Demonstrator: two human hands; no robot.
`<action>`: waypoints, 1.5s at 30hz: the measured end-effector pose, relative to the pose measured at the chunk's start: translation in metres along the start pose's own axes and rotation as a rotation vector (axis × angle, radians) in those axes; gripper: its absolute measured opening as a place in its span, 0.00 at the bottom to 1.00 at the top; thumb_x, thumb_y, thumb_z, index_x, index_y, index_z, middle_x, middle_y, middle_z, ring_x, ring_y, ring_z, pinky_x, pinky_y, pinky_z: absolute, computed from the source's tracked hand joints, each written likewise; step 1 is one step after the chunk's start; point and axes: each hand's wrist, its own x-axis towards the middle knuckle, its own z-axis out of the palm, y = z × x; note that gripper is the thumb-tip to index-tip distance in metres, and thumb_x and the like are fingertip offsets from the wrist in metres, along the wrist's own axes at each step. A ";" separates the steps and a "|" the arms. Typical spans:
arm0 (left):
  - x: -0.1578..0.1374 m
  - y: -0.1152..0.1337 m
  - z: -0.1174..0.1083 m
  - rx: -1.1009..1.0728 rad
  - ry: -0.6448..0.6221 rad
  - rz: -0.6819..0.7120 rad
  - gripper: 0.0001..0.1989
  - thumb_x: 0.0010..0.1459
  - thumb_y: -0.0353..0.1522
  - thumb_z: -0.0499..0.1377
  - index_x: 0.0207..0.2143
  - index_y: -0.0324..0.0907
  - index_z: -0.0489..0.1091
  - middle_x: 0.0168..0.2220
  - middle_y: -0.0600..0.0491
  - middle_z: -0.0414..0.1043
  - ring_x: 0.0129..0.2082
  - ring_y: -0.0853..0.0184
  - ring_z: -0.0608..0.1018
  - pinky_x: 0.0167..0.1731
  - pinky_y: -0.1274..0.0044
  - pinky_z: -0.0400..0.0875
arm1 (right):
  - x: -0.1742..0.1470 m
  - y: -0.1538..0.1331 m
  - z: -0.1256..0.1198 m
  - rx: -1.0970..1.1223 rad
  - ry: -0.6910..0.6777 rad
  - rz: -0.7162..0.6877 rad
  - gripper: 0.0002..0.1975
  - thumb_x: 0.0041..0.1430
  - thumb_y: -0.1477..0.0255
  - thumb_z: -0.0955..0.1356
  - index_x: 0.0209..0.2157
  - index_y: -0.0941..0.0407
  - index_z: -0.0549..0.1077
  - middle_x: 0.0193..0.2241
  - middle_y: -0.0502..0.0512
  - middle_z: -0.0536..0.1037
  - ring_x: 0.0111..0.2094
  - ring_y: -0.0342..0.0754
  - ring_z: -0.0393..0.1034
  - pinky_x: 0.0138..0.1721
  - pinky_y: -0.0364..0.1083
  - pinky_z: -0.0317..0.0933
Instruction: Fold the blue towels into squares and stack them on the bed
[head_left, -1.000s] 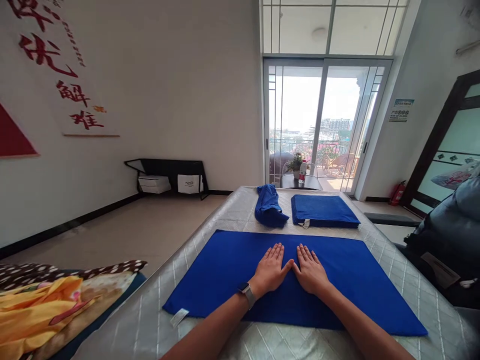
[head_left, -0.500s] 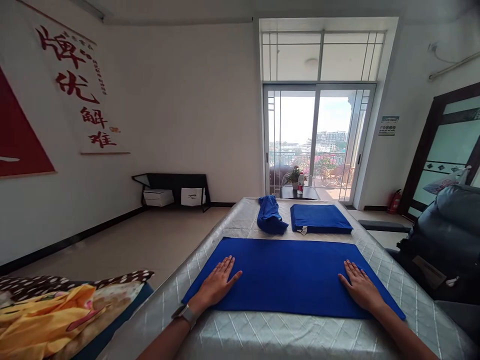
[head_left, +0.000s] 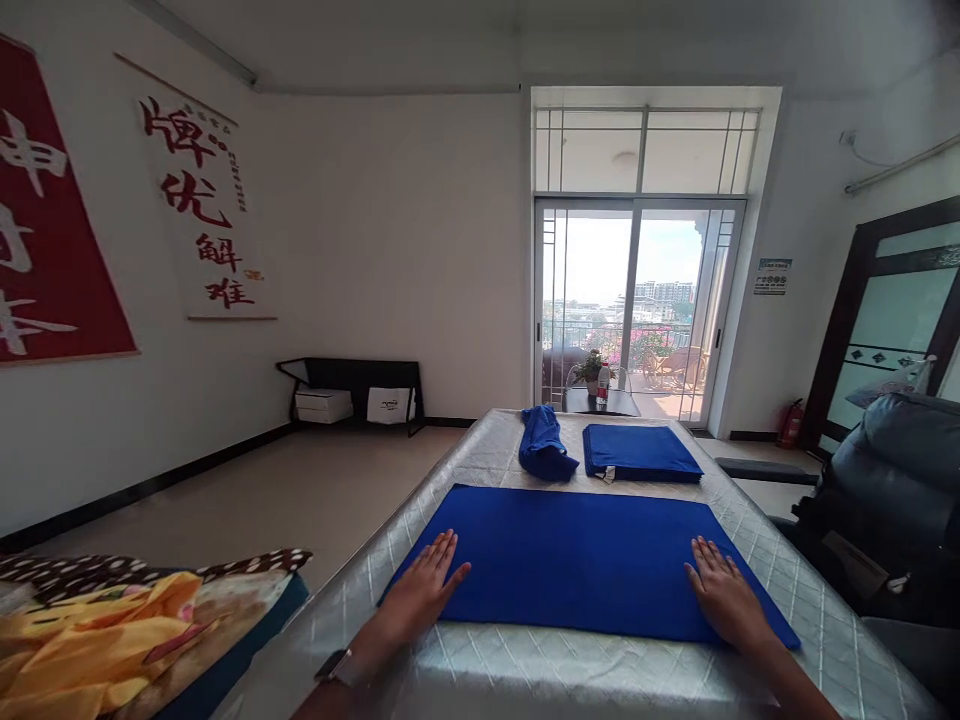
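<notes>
A blue cloth (head_left: 574, 565) lies spread in a flat rectangle on the quilted silver mattress (head_left: 525, 670). My left hand (head_left: 420, 590) rests flat near its left end, fingers stretched out and thumb apart. On the right end of the cloth, my right hand (head_left: 725, 592) lies palm down with its fingers extended. Neither hand grips anything. Beyond the cloth sit a neat stack of folded blue cloth (head_left: 641, 450) with a white tag and, left of it, a crumpled blue cloth (head_left: 546, 445).
Patterned bedding (head_left: 127, 640) is piled at lower left. A dark padded chair (head_left: 896, 490) stands close on the right. Past the mattress's far end is a small black table (head_left: 600, 402) with a plant and bottle. A black shelf (head_left: 352, 375) stands along the wall.
My view has tilted up and turned slightly left. Both hands stay flat on the cloth; the left has slid a little toward its left edge.
</notes>
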 end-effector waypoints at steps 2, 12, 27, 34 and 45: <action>0.012 0.045 0.007 -0.029 0.047 0.114 0.38 0.69 0.53 0.36 0.70 0.38 0.49 0.72 0.45 0.45 0.71 0.58 0.52 0.68 0.62 0.51 | -0.001 -0.037 0.015 0.007 -0.035 -0.075 0.24 0.69 0.58 0.62 0.62 0.50 0.66 0.65 0.58 0.65 0.63 0.54 0.61 0.63 0.58 0.57; 0.044 0.187 0.051 -0.086 0.007 0.314 0.38 0.71 0.50 0.31 0.69 0.34 0.52 0.70 0.41 0.50 0.70 0.58 0.54 0.68 0.62 0.52 | -0.014 -0.147 0.080 0.012 -0.335 -0.356 0.32 0.68 0.68 0.50 0.71 0.62 0.46 0.72 0.58 0.42 0.72 0.52 0.34 0.70 0.55 0.32; 0.003 0.080 0.040 -0.073 -0.051 0.181 0.37 0.69 0.53 0.36 0.71 0.41 0.42 0.72 0.48 0.41 0.72 0.56 0.48 0.69 0.60 0.45 | -0.031 -0.039 0.044 -0.051 -0.307 -0.126 0.40 0.67 0.50 0.48 0.71 0.60 0.44 0.72 0.52 0.43 0.72 0.49 0.32 0.71 0.55 0.31; -0.019 -0.027 0.024 0.011 -0.095 -0.111 0.44 0.66 0.57 0.37 0.71 0.34 0.41 0.72 0.43 0.39 0.72 0.55 0.46 0.68 0.59 0.45 | -0.027 0.104 0.047 -0.180 -0.190 0.037 0.43 0.62 0.51 0.49 0.71 0.63 0.48 0.72 0.56 0.44 0.72 0.51 0.37 0.71 0.56 0.37; -0.029 -0.038 0.019 0.001 -0.114 -0.126 0.46 0.64 0.58 0.41 0.70 0.33 0.44 0.71 0.41 0.39 0.71 0.52 0.49 0.67 0.60 0.50 | -0.027 0.144 0.050 -0.148 -0.151 -0.043 0.33 0.61 0.54 0.55 0.60 0.53 0.71 0.69 0.57 0.58 0.72 0.55 0.39 0.70 0.59 0.37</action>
